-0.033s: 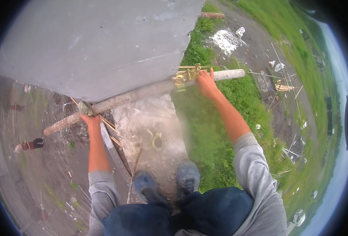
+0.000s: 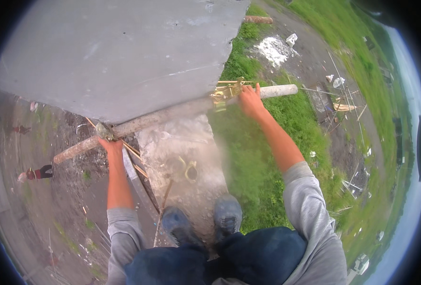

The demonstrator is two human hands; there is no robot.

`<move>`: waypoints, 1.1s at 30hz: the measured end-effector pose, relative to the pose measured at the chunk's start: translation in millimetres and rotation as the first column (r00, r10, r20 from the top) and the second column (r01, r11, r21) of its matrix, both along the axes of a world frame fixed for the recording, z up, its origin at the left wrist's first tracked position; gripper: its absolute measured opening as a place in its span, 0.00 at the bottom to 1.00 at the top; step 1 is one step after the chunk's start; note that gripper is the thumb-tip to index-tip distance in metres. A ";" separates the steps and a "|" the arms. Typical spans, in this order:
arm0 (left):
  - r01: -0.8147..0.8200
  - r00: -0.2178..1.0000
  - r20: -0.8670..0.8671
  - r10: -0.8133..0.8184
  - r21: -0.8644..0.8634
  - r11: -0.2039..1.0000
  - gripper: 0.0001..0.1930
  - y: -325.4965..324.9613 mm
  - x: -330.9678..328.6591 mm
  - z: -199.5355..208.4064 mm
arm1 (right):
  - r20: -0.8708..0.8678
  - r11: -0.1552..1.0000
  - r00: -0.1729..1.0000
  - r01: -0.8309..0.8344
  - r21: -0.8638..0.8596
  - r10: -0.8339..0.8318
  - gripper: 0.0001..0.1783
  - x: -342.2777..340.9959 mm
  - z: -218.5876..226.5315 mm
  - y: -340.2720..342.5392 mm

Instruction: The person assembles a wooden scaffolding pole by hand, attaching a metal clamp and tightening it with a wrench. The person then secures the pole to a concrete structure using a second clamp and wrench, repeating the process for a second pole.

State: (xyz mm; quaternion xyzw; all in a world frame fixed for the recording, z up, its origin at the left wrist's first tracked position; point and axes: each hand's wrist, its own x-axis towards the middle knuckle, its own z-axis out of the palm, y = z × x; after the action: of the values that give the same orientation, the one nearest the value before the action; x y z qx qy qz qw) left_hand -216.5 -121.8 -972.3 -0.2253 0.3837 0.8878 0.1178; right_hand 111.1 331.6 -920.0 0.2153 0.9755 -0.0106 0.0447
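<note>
A long, rusty scaffold pipe [image 2: 144,124] lies crosswise in front of me, along the lower edge of a grey wall block. My left hand [image 2: 110,145] is closed around the pipe near its left end, beside a metal coupler [image 2: 105,131]. Further right, my right hand [image 2: 252,101] grips the pipe, just right of a brass-coloured scaffold coupler [image 2: 224,97] that sits on it with its parts swung apart. Another coupler [image 2: 190,172] rests on the dusty plank [image 2: 201,202] under me. A spanner, partly blurred, seems to lie behind it.
My shoes [image 2: 227,216] stand on the narrow plank, high above ground. The smooth grey wall [image 2: 115,52] fills the upper left. A thin rod [image 2: 164,204] leans along the plank's left edge. Below are grass [image 2: 263,171], a white powder heap [image 2: 273,51] and a person [image 2: 39,173] at left.
</note>
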 end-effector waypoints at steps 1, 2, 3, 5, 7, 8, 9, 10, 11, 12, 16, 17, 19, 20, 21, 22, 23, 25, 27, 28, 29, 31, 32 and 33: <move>-0.029 0.996 0.080 0.029 -0.008 1.000 0.26 -2.0 3.7 1.2 | -0.041 1.000 0.999 0.000 0.024 0.001 0.29 -0.8 -0.9 4.4; -0.022 0.998 0.066 0.022 0.005 1.000 0.25 -0.7 5.9 -0.6 | -0.035 1.000 0.999 0.013 0.018 -0.012 0.29 0.7 -3.9 6.5; -0.007 0.999 0.052 0.008 -0.016 1.000 0.25 -1.6 8.1 -0.6 | -0.017 0.999 0.999 0.037 0.026 -0.036 0.28 1.0 -5.1 8.8; -0.032 0.995 0.088 0.036 -0.051 0.998 0.24 -0.9 11.3 -1.8 | -0.056 1.000 0.998 0.014 0.016 -0.013 0.29 2.1 -9.2 9.9; -0.023 0.998 0.052 0.022 0.022 0.999 0.23 -0.4 13.7 -2.3 | -0.061 1.000 0.998 0.030 0.006 -0.030 0.31 2.3 -12.1 9.4; -0.018 0.999 0.048 0.017 0.020 1.000 0.23 0.4 14.1 -2.1 | -0.067 1.000 0.997 0.025 0.007 -0.024 0.32 1.5 -12.0 9.0; -0.011 0.999 0.044 0.010 0.016 1.000 0.23 0.0 14.2 -2.5 | -0.049 0.999 0.998 0.040 0.003 -0.040 0.33 1.3 -12.0 7.7; -0.013 1.000 0.020 0.013 0.027 1.000 0.23 0.8 13.6 -3.3 | -0.020 0.998 0.997 0.068 -0.001 -0.068 0.34 1.2 -10.8 5.8; -0.036 0.998 0.042 0.036 0.007 0.999 0.23 -0.1 13.2 -4.1 | -0.074 0.999 0.996 0.051 -0.011 -0.051 0.35 0.8 -8.4 3.2; -0.057 0.996 0.062 0.057 -0.010 0.998 0.23 -0.3 12.1 -6.1 | -0.120 0.999 0.992 0.044 -0.014 -0.045 0.36 0.7 -5.7 -0.4; -0.053 0.999 -0.003 0.053 0.022 0.998 0.23 -1.4 6.9 -17.4 | -0.287 0.969 0.937 0.143 -0.201 -0.198 0.39 2.4 13.4 -20.0; -0.046 0.999 -0.025 0.047 0.026 0.999 0.23 -1.7 5.8 -19.5 | -0.329 0.905 0.901 0.137 -0.403 -0.283 0.40 1.6 17.9 -25.7; -0.067 0.998 0.014 0.067 0.010 0.998 0.23 -2.3 6.1 -20.4 | -0.453 0.732 0.793 -0.013 -0.681 -0.407 0.40 -4.3 25.7 -35.0; -0.066 0.998 0.011 0.066 0.002 0.998 0.24 -1.9 6.7 -19.0 | -0.451 0.595 0.722 -0.067 -0.801 -0.525 0.32 -9.8 28.5 -38.6; -0.067 0.997 0.021 0.068 -0.013 0.998 0.24 -2.1 8.9 -17.1 | -0.457 0.620 0.724 -0.052 -0.783 -0.517 0.29 -13.5 31.3 -39.9; -0.076 0.996 0.052 0.078 -0.040 0.996 0.25 -0.8 10.0 -13.7 | -0.472 0.643 0.724 -0.052 -0.764 -0.503 0.26 -18.8 33.9 -39.3; -0.048 0.999 0.023 0.048 -0.012 0.999 0.25 0.5 12.1 -10.5 | -0.448 0.653 0.720 0.010 -0.757 -0.530 0.23 -22.8 35.8 -37.8; -0.015 1.000 0.007 0.015 0.019 1.000 0.26 2.6 15.9 -4.5 | -0.498 0.697 0.717 -0.023 -0.716 -0.488 0.16 -28.3 37.1 -34.2; -0.020 0.999 0.036 0.021 -0.036 0.999 0.26 3.9 17.7 -1.3 | -0.452 0.654 0.709 0.016 -0.757 -0.541 0.15 -29.8 35.2 -32.6; -0.024 0.999 0.032 0.025 -0.039 0.999 0.26 3.1 18.8 -1.5 | -0.458 0.690 0.702 0.067 -0.721 -0.546 0.14 -28.0 32.8 -34.3; -0.044 0.998 0.030 0.046 -0.059 0.997 0.25 3.1 18.3 -1.9 | -0.447 0.710 0.698 0.126 -0.693 -0.560 0.15 -28.3 31.5 -35.5; -0.047 0.998 0.035 0.048 -0.046 0.998 0.24 2.1 17.0 -5.3 | -0.439 0.748 0.702 0.202 -0.632 -0.561 0.17 -28.5 29.5 -41.0; -0.063 0.997 0.038 0.065 -0.057 0.996 0.24 1.7 16.0 -7.6 | -0.441 0.745 0.696 0.203 -0.636 -0.566 0.18 -29.0 30.9 -43.6; -0.053 0.998 0.031 0.055 -0.050 0.997 0.24 1.4 15.1 -9.9 | -0.442 0.741 0.690 0.206 -0.640 -0.574 0.19 -29.2 34.0 -46.5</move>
State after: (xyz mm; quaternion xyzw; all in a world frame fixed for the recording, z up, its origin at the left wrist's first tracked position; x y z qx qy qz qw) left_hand -201.4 -120.4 -982.1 -0.2530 0.3973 0.8771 0.0943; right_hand 81.9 285.2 -886.0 0.3897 0.8166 -0.3651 -0.2191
